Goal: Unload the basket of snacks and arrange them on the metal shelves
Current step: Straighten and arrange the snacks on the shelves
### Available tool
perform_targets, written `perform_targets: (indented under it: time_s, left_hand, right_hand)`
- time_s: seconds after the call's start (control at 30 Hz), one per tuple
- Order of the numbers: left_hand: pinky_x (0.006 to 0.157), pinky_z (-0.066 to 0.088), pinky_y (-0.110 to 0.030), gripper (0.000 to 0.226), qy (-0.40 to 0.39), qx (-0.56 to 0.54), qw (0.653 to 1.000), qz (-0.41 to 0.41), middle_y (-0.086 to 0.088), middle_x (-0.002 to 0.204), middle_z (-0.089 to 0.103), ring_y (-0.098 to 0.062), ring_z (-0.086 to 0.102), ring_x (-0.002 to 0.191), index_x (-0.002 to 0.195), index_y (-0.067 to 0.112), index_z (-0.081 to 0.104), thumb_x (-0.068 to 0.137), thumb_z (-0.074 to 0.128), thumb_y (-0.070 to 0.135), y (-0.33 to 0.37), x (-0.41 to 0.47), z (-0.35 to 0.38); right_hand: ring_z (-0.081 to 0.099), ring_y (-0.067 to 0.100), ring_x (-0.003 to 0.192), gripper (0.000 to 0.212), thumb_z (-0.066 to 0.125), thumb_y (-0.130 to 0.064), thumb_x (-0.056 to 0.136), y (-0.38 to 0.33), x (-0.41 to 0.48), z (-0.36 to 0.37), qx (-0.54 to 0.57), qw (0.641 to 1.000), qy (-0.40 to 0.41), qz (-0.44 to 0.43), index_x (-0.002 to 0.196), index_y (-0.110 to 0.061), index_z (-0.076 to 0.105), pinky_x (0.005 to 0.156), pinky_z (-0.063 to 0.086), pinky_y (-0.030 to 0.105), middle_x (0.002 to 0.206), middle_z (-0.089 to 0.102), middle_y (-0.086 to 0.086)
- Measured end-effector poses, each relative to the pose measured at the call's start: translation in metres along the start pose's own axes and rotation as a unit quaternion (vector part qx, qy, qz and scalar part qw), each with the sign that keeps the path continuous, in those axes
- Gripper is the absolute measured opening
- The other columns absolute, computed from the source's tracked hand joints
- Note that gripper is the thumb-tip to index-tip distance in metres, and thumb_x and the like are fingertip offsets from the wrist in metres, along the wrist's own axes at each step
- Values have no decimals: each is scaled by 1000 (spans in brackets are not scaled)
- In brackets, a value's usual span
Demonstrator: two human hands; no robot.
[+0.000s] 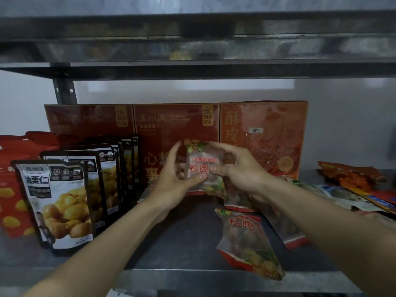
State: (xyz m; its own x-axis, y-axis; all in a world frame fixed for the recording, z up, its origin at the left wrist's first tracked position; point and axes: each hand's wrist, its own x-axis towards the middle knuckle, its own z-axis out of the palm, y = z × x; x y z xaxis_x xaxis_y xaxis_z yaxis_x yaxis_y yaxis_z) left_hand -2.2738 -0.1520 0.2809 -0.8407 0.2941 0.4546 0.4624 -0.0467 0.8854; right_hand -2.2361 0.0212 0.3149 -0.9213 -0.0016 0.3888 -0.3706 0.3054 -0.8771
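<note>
Far L: red bags (12, 189), then a row of chestnut pouches (62, 202) standing upright front-to-back on the metal shelf (188, 228). At the back: L red box (90, 118), mid red box (175, 123), orange box (263, 133), all upright. Ctr: L hand (171, 181) grips longan bag (202, 166) from its L side, thumb on front near bottom, fingers curled behind. R hand (237, 170) pinches same bag at top-R corner + R edge. Bag upright, held above the shelf, in front of mid red box. Under R arm: spare longan bag (246, 239) lying flat near the shelf's front edge, others behind it. Far R: loose pile of mixed packets (353, 185).
</note>
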Motion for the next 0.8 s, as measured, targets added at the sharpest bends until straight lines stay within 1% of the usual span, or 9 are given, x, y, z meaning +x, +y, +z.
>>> perform_targets:
  time_s: [0.07, 0.17, 0.33, 0.4, 0.47, 0.5, 0.57, 0.7, 0.8]
  left_hand:
    - [91, 54, -28, 103, -36, 59, 998, -2, 18, 121, 55, -2, 61, 108, 148, 44, 24, 71, 84, 8, -4, -1, -6]
    - [96, 49, -19, 97, -50, 97, 994, -14, 26, 118, 55, 7, 59, 105, 148, 33, 33, 70, 84, 7, -7, 1, -9]
    - [109, 39, -26, 91, -74, 202, 976, -19, 12, 134, 54, -1, 50, 121, 149, 25, 35, 72, 82, 37, -20, 10, -22]
    - [110, 34, -30, 90, -90, 327, 941, -7, 8, 137, 51, -9, 44, 123, 151, 28, 31, 76, 74, 54, -26, 10, -25]
    - [102, 24, -28, 88, -91, 451, 888, 7, 7, 133, 49, -12, 33, 121, 152, 31, 26, 80, 60, 67, -29, 8, -26]
    - [97, 20, -28, 85, -93, 479, 873, 9, 7, 131, 49, -12, 30, 120, 152, 33, 25, 81, 55, 70, -30, 8, -26]
    - [96, 17, -28, 81, -92, 506, 858, 8, 7, 133, 46, -13, 27, 124, 150, 34, 29, 82, 49, 74, -30, 8, -27]
    - [114, 11, -39, 76, -133, 559, 819, -14, 3, 157, 25, -20, 17, 145, 152, 35, 23, 87, 41, 70, -37, 8, -31]
    - [115, 12, -41, 77, -137, 583, 801, 1, 7, 159, 26, -17, 18, 146, 153, 36, 19, 87, 33, 73, -43, 9, -34]
  right_hand:
    - [64, 20, 113, 61, 66, 3, 89, 3, 4, 2, 6, 999, 10, 32, 143, -22, 49, 94, 56, 37, 127, 63, 3]
    - [68, 21, 103, 60, 65, -2, 92, 8, 11, 8, 19, 995, -11, 93, 146, -19, 44, 78, 61, 34, 122, 65, 9]
    - [66, 22, 108, 72, 67, -6, 91, 17, 21, 16, -46, 983, -61, 164, 153, -18, 32, 92, 56, 35, 131, 60, 9]
    - [62, 20, 114, 72, 68, -8, 91, 20, 23, 21, -109, 977, -76, 168, 153, -17, 31, 100, 52, 34, 133, 59, 7]
    - [60, 20, 117, 66, 67, -11, 92, 26, 25, 27, -168, 968, -86, 167, 151, -14, 37, 103, 49, 35, 132, 61, 6]
    - [60, 21, 118, 65, 67, -13, 93, 29, 26, 29, -189, 962, -91, 172, 150, -13, 37, 104, 49, 36, 133, 60, 7]
    - [58, 21, 120, 61, 66, -16, 94, 31, 27, 32, -214, 955, -97, 181, 149, -11, 39, 104, 48, 35, 135, 59, 7]
    - [54, 22, 127, 52, 61, -23, 98, 31, 28, 32, -278, 942, -94, 163, 146, -10, 44, 107, 42, 30, 139, 56, 7]
    - [49, 24, 132, 53, 59, -29, 99, 37, 32, 35, -319, 929, -104, 157, 146, -10, 45, 110, 39, 33, 144, 53, 8]
